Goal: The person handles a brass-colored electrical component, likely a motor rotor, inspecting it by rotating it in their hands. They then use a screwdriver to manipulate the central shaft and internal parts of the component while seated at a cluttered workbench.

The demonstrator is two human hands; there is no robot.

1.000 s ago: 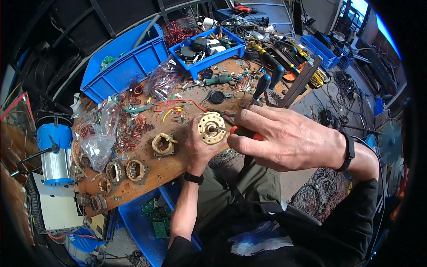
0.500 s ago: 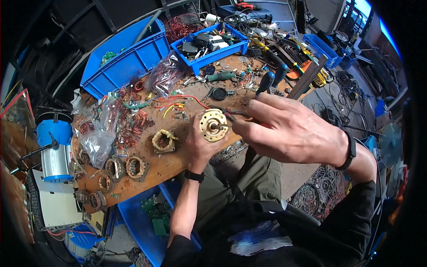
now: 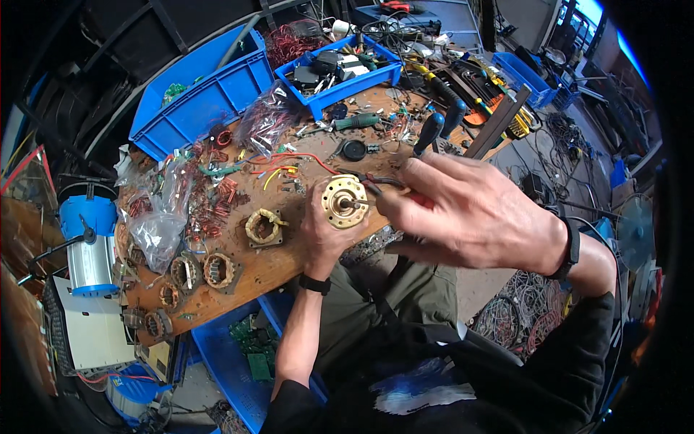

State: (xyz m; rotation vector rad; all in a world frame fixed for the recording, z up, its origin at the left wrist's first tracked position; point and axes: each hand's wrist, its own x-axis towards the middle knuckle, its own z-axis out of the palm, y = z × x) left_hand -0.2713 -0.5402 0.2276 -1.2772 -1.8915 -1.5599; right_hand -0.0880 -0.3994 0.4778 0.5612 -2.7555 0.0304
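Observation:
My left hand (image 3: 322, 230) is closed round a brass-coloured motor part (image 3: 337, 217), a round disc with holes along its rim and a recessed centre. The disc faces up toward me, just above the table's front edge. A thin dark rod (image 3: 361, 205) spans from the disc's centre toward my right fingers. My right hand (image 3: 470, 210), smeared by motion, has its thumb and fingers pinched close to the disc's right side. A bit of red shows between those fingers, but what they grip is mostly hidden. Red and black wires (image 3: 383, 180) run behind the disc.
Several motor stator rings (image 3: 220, 270) lie on the wooden table (image 3: 249, 278). Behind are blue bins (image 3: 210, 101), a bag of wire scraps (image 3: 269, 121), a green-handled screwdriver (image 3: 356, 121) and blue-handled tools (image 3: 431, 133). Below the table sits a blue bin with circuit boards (image 3: 260, 365).
My right hand has shifted and turned slightly beside the disc, its fingers now blurred. My left hand still holds the motor part, with only a slight shift.

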